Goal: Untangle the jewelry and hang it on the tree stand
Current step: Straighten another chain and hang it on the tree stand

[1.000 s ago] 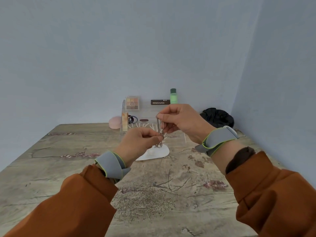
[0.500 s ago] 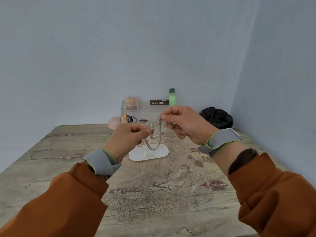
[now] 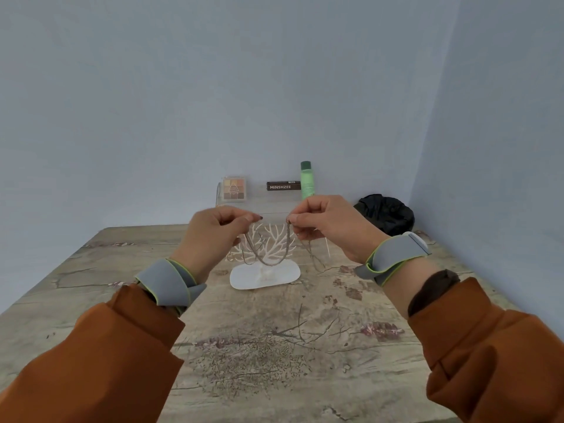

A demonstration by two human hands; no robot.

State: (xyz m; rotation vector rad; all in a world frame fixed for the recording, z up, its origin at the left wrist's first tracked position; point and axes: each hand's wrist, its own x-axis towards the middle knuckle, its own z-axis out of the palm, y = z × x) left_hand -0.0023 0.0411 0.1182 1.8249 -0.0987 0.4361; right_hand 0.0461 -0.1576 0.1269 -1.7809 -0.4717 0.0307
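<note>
While the chain [image 3: 268,254] is pinched at each end by the left hand [image 3: 213,236] and right hand [image 3: 326,224] and sags before the tree stand [image 3: 268,257] at twelve o'clock, untangling seems finished, and draping over a branch is called for next.

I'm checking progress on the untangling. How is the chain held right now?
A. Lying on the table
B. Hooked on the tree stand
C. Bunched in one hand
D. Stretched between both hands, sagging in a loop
D: the left hand and right hand each pinch the chain, which sags between them in front of the white tree stand.
</note>
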